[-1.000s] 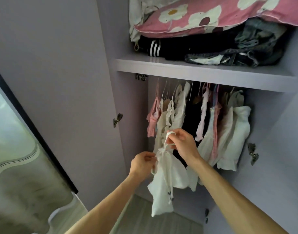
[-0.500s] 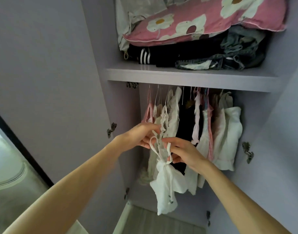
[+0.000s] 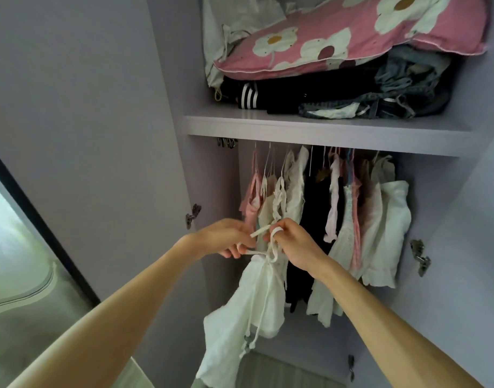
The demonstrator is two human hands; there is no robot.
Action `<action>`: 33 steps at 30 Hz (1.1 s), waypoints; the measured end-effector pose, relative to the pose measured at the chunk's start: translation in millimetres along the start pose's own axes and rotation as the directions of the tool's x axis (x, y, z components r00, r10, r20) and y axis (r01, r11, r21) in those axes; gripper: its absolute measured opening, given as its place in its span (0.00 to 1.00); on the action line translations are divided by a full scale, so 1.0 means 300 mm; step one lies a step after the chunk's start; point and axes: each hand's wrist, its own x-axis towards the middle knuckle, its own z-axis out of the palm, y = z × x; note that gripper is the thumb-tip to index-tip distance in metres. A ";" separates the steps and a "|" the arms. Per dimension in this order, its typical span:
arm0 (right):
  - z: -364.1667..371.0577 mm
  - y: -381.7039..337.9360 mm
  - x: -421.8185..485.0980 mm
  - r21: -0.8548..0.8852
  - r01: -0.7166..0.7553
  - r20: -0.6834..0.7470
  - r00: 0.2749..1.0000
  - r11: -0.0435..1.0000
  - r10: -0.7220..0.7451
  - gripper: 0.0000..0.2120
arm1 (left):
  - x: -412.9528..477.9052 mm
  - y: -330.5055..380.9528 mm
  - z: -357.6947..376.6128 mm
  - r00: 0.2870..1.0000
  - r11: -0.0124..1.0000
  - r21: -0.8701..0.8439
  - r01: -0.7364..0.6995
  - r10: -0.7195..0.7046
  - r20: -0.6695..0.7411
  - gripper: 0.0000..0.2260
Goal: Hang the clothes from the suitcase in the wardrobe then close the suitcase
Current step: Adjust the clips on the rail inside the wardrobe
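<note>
1. Both hands have closed in on each other since half a second ago: the left hand has dropped, the right hand has come up, and they now sit level, almost touching.
2. The white top has swung a little to the left with them and dangles below the hands, in front of the open wardrobe.
3. Look at that top: pale white, soft and crumpled, bunched tight at its upper end and flaring out lower down, with a thin cord trailing down its front.
4. Its narrow white straps run up between the two hands.
5. Left hand: fingers curled, pinching a strap end near the fingertips.
6. Right hand: fingers curled too, with a strap looped over them.
7. Just behind, the hanging clothes fill the space under the shelf, pink and cream on the left, a black piece in the middle, and more white and pink on the right.
8. Up on the shelf sits a pink pillow with big white flowers, on top of a black garment showing three white stripes and some crumpled denim.
9. On the left the lilac door stands open, a metal hinge at its inner edge.
</note>
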 end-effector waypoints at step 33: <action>-0.129 -0.034 0.005 -0.412 0.060 -0.146 0.980 0.909 -0.131 0.05 | 0.075 -0.023 0.345 0.917 0.831 -0.521 -0.198 -0.031 -0.398 0.08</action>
